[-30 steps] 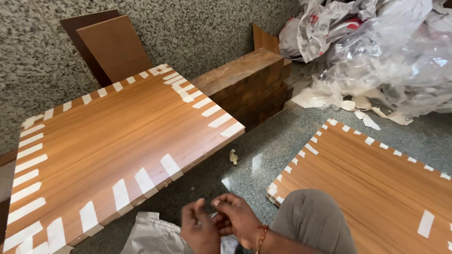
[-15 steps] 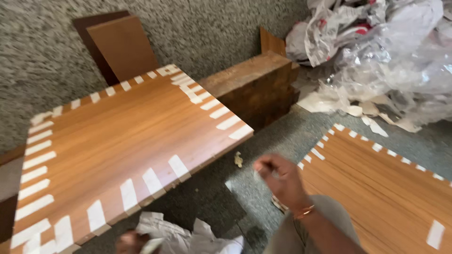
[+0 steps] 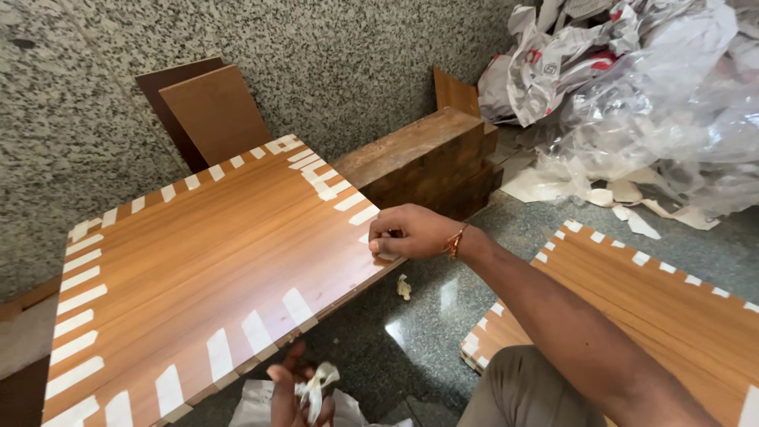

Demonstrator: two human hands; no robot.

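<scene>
Two hands work apart: right hand point(image 3: 407, 232) pinches tape strip point(image 3: 387, 255) at the laminate board point(image 3: 205, 253) right corner, while left hand point(image 3: 296, 391) nearer clutches crumpled tape point(image 3: 316, 383).

Bright, even daylight, soft shadows. Glare patch on the polished floor point(image 3: 411, 332), sheen on the plastic sheeting point(image 3: 656, 103) upper right. Sharp mid-frame; slight motion blur on left hand point(image 3: 296, 395) at bottom edge. Mild wide-angle stretch at corners.
</scene>
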